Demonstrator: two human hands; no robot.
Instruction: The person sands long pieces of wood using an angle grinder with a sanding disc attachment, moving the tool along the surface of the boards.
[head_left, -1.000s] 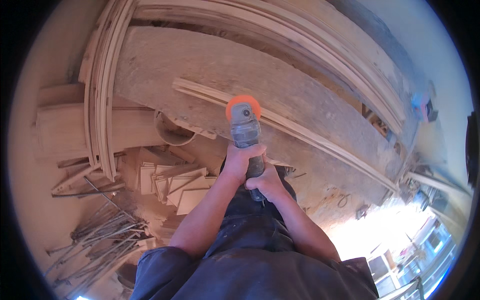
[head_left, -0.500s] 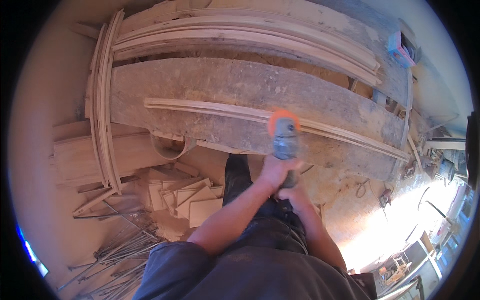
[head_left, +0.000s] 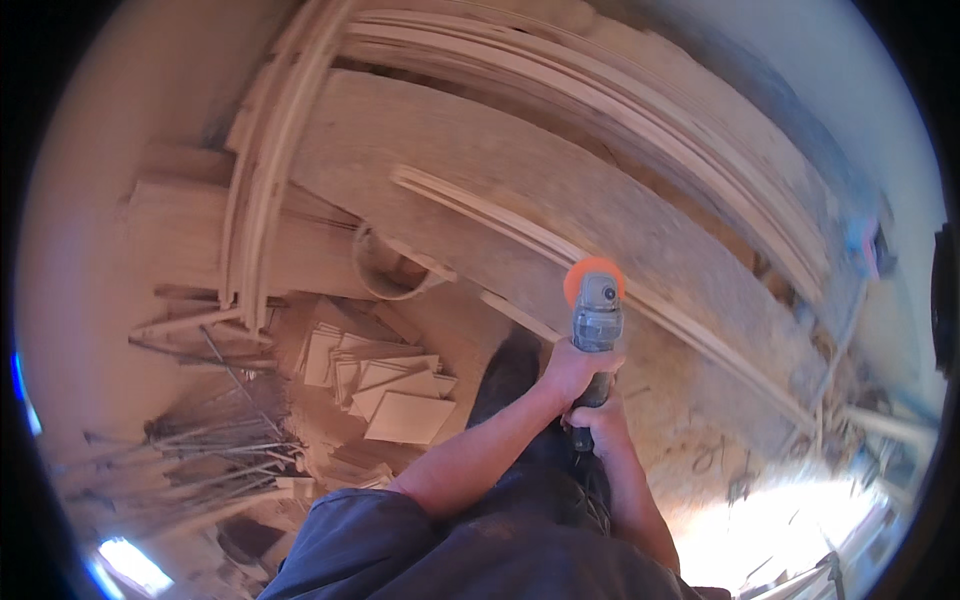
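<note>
Both my hands grip a grey angle grinder (head_left: 597,325) fitted with an orange disc (head_left: 583,275). My left hand (head_left: 578,368) wraps around the body just behind the head. Lower down, my right hand (head_left: 603,420) closes on the dark rear handle. The disc overlaps a long, narrow wooden moulding strip (head_left: 490,217) lying on the grey workbench (head_left: 450,135); whether it touches the wood, I cannot tell. The strip runs from upper left to lower right, on both sides of the disc.
Long wooden strips (head_left: 600,90) lie along the bench's far side, and more strips (head_left: 285,160) cross its left end. Under the near edge stands a round bucket (head_left: 385,268). Wooden panels (head_left: 400,415) are piled on the floor, beside thin rods (head_left: 210,455) at lower left.
My view has turned, so the bench and strip slope more steeply down to the right. Both hands still hold the grinder, which appears slightly lower and farther right along the strip.
</note>
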